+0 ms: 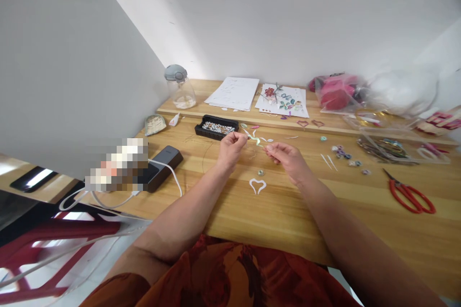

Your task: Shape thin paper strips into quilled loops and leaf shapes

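Left hand (229, 150) and right hand (287, 157) had fingertips pinched closed, pale green strip (257, 141) spanning between; light, even tension was advisable.

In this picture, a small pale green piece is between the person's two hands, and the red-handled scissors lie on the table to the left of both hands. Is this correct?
Not quite: the red-handled scissors lie to the right of both hands, as the head view shows. The pale green piece is indeed between them.
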Demonstrator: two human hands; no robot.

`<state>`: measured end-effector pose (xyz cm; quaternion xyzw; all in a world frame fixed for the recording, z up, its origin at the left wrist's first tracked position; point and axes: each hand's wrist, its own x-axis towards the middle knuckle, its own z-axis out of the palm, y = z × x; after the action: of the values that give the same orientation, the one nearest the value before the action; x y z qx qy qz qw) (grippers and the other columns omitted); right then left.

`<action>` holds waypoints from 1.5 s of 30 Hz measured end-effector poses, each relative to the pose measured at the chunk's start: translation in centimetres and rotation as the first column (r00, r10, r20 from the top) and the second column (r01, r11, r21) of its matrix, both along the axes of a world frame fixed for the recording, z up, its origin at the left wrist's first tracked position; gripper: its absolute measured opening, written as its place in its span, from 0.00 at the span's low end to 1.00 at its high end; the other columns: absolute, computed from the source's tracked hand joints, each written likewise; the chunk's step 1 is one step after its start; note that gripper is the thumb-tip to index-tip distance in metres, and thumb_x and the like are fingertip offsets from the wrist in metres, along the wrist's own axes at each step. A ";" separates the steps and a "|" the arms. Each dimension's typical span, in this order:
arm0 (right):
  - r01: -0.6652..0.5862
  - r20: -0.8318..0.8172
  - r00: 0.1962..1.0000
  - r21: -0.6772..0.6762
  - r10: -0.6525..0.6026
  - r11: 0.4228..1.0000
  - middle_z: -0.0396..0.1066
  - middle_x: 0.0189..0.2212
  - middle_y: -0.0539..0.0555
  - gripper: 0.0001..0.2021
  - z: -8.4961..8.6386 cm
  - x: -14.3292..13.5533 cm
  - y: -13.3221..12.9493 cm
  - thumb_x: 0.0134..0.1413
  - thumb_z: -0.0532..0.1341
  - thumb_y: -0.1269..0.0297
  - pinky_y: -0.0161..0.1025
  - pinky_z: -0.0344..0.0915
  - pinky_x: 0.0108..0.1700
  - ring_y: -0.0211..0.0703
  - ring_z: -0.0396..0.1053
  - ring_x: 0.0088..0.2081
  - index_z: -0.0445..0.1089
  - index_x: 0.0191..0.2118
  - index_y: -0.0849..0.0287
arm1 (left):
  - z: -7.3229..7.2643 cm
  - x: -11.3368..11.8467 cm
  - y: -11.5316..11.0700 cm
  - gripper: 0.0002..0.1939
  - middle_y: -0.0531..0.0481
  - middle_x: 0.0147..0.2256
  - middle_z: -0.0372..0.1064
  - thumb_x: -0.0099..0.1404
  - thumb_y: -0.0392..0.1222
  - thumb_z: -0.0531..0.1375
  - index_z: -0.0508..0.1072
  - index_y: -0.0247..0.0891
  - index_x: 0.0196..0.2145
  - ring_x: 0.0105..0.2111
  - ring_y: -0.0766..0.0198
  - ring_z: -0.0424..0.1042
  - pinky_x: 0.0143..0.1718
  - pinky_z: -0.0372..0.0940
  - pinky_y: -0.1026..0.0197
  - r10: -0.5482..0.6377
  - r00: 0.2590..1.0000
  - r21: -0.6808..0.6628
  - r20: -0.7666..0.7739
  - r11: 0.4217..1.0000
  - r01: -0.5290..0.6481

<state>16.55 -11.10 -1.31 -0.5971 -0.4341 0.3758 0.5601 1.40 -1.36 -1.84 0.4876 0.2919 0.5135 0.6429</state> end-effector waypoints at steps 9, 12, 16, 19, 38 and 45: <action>-0.037 0.164 0.986 0.021 0.033 0.999 0.64 0.23 0.47 0.12 -0.4 0.6 0.0 0.48 0.67 0.53 0.38 0.54 0.31 0.36 0.57 0.26 0.71 0.26 0.57 | 0.0 0.0 -0.1 0.11 0.53 0.25 0.69 0.52 0.43 0.67 0.70 0.36 0.24 0.27 0.69 0.65 0.34 0.58 0.63 -0.056 0.998 0.002 -0.037 0.998 0.056; -0.036 0.276 0.961 -0.011 0.037 0.999 0.66 0.23 0.48 0.13 -0.1 1.1 -0.2 0.49 0.66 0.52 0.38 0.54 0.30 0.37 0.57 0.25 0.72 0.27 0.57 | -0.1 -0.1 0.0 0.11 0.53 0.25 0.69 0.52 0.43 0.68 0.70 0.36 0.24 0.27 0.69 0.64 0.35 0.58 0.63 -0.060 0.997 -0.006 -0.042 0.998 0.060; -0.047 0.338 0.939 -0.054 0.062 0.997 0.65 0.21 0.48 0.14 0.1 1.2 -0.2 0.49 0.65 0.52 0.36 0.53 0.27 0.35 0.56 0.23 0.71 0.26 0.58 | 0.0 -0.1 0.1 0.10 0.53 0.26 0.69 0.52 0.42 0.67 0.70 0.36 0.24 0.28 0.69 0.65 0.36 0.58 0.63 -0.022 1.000 -0.012 -0.018 1.000 0.022; -0.042 0.260 0.964 -0.071 0.059 0.997 0.66 0.22 0.48 0.14 -0.1 0.9 -0.2 0.48 0.66 0.51 0.35 0.55 0.26 0.35 0.58 0.23 0.71 0.27 0.58 | 0.2 -0.1 0.3 0.10 0.54 0.24 0.66 0.53 0.41 0.66 0.69 0.36 0.22 0.26 0.70 0.62 0.36 0.57 0.64 0.033 0.999 -0.034 0.022 0.999 -0.033; 0.207 0.075 0.973 0.132 -0.218 0.969 0.75 0.26 0.52 0.15 1.4 -3.1 -1.0 0.51 0.64 0.55 0.34 0.64 0.27 0.39 0.71 0.26 0.72 0.41 0.59 | 0.0 0.2 0.1 0.10 0.54 0.25 0.68 0.53 0.42 0.66 0.69 0.36 0.24 0.28 0.70 0.63 0.35 0.58 0.64 0.125 0.992 -0.004 0.013 0.992 -0.125; 0.163 0.296 0.932 0.179 -0.211 0.970 0.78 0.35 0.55 0.11 -0.8 -3.2 -0.5 0.54 0.62 0.59 0.40 0.71 0.36 0.44 0.76 0.33 0.72 0.43 0.57 | -0.7 0.6 -0.7 0.11 0.54 0.25 0.67 0.53 0.44 0.67 0.71 0.35 0.24 0.28 0.70 0.63 0.35 0.58 0.64 0.010 1.000 -0.022 -0.010 1.000 -0.010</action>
<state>13.35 -11.57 -2.08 -0.6434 -0.4855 0.1872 0.5615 2.00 -2.09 -2.55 0.4814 0.3031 0.5113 0.6442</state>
